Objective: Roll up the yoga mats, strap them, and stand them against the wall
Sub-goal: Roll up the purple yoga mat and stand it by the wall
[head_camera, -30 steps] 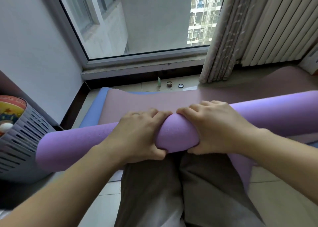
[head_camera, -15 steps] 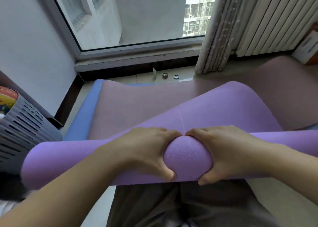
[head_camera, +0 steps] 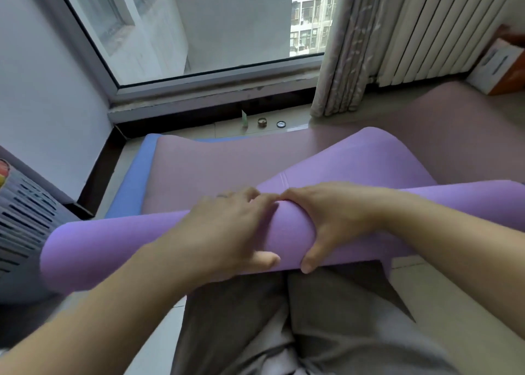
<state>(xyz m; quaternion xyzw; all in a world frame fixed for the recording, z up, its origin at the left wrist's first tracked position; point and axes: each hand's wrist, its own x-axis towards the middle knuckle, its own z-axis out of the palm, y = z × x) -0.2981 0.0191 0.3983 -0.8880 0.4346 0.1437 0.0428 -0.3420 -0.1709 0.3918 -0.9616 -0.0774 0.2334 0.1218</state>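
Gripping the rolled purple yoga mat [head_camera: 113, 249] side by side, the left hand [head_camera: 227, 227] and right hand [head_camera: 332, 218] each curl their fingers over its top, thumbs on the near side. The roll lies across the person's lap, its unrolled end spreading forward over a mauve mat [head_camera: 199, 170], which lies on a blue mat [head_camera: 139, 175]. A slatted grey basket [head_camera: 22, 221] stands at the left, below the window [head_camera: 227, 19].

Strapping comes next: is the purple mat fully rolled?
Not fully: purple mat is a roll under the left hand and right hand, but a flap lies unrolled beyond.
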